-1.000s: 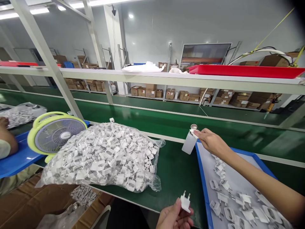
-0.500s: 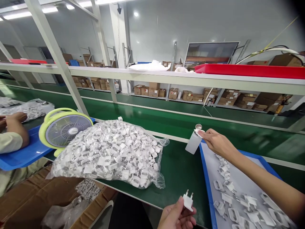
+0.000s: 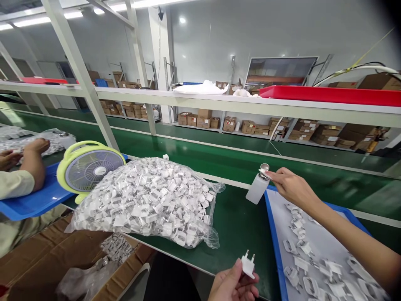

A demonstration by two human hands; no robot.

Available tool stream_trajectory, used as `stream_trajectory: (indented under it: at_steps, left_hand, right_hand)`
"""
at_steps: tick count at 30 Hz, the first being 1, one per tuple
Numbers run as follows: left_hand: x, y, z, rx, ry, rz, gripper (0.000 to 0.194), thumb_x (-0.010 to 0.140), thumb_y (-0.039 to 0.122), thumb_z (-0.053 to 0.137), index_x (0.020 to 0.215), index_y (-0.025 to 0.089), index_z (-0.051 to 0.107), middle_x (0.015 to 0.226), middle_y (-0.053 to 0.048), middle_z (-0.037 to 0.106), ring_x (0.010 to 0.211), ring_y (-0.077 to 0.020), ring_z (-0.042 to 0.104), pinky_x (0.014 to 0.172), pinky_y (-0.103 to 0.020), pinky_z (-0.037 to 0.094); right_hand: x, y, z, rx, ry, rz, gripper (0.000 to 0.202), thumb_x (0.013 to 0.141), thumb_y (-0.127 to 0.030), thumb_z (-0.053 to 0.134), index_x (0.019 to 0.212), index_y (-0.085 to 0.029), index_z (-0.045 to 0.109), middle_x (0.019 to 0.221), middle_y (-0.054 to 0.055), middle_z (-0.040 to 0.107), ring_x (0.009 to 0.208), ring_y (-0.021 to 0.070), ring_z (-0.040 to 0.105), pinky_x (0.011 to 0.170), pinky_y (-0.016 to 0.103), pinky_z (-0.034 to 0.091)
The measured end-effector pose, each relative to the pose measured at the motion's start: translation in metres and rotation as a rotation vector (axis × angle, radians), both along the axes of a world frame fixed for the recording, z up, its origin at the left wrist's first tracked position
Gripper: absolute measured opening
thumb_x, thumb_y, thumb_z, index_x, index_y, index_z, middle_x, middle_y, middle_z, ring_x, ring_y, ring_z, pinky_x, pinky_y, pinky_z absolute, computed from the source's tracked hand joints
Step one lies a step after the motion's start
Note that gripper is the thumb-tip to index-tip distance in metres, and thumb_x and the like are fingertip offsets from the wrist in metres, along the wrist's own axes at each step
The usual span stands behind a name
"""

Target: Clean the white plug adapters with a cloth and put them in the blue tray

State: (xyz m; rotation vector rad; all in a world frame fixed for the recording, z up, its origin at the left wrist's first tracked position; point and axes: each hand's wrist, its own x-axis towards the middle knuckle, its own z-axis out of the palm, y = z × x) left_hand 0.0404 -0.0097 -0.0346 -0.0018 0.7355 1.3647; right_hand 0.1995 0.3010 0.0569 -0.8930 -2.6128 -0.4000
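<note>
At the bottom centre, my left hand [image 3: 233,282] pinches a white two-pin plug [image 3: 248,266], its pins pointing up. My right hand [image 3: 290,187] reaches in from the right, fingers closed on a small white piece [image 3: 265,172] at the top of a translucent bottle [image 3: 257,190]. The bottle's round metal lid [image 3: 265,166] is tilted up. Below my right forearm, a blue-rimmed tray [image 3: 273,228] holds several white plug parts [image 3: 301,263]. A large clear bag [image 3: 150,200] full of white plug parts lies left of the bottle.
A yellow-green fan [image 3: 94,169] stands left of the bag. Beyond it, a person's arm [image 3: 35,161] rests over a blue tray [image 3: 46,188]. An open cardboard box [image 3: 40,259] is at lower left. A shelf [image 3: 188,98] with a red tray [image 3: 328,95] crosses above the green table [image 3: 238,238].
The view has shifted slightly, moving the scene a little to the right. My right hand's fingers have lifted slightly from the bottle top, showing more of its metal neck. The other person's hand has moved up.
</note>
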Motion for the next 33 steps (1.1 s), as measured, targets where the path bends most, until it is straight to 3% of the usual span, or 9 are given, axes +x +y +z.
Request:
stream_trajectory:
  at_steps: [15,25,33]
  left_hand:
    - [0.0029,-0.0002,-0.0019,-0.021,0.12,-0.016,0.05,0.066,0.054,0.091,0.072,0.005,0.08,0.076,-0.015,0.076,0.059,-0.0142,0.065,0.056,-0.021,0.049]
    - [0.0019,-0.005,0.0018,0.021,0.055,-0.018,0.055,0.061,0.055,0.094,0.073,0.003,0.081,0.077,-0.014,0.076,0.057,-0.0105,0.063,0.056,-0.018,0.047]
    - [0.0025,-0.0066,0.0018,0.009,0.106,-0.02,0.059,0.061,0.061,0.092,0.074,0.004,0.08,0.075,-0.013,0.076,0.058,-0.012,0.064,0.057,-0.019,0.05]
  right_hand:
    - [-0.0035,-0.0014,0.0027,-0.032,-0.023,0.0,0.047,0.106,-0.029,0.029,0.132,-0.019,0.067,0.095,0.01,0.063,0.064,0.0173,0.06,0.056,0.029,0.041]
    - [0.0007,0.0002,0.0014,-0.08,0.02,0.007,0.044,0.106,-0.029,0.031,0.13,-0.018,0.067,0.095,0.008,0.061,0.064,0.0157,0.056,0.057,0.029,0.04]
    - [-0.0049,-0.0058,0.0069,-0.29,0.232,0.011,0.04,0.103,-0.05,0.047,0.121,-0.019,0.065,0.092,0.003,0.06,0.064,0.0127,0.048,0.061,0.029,0.042]
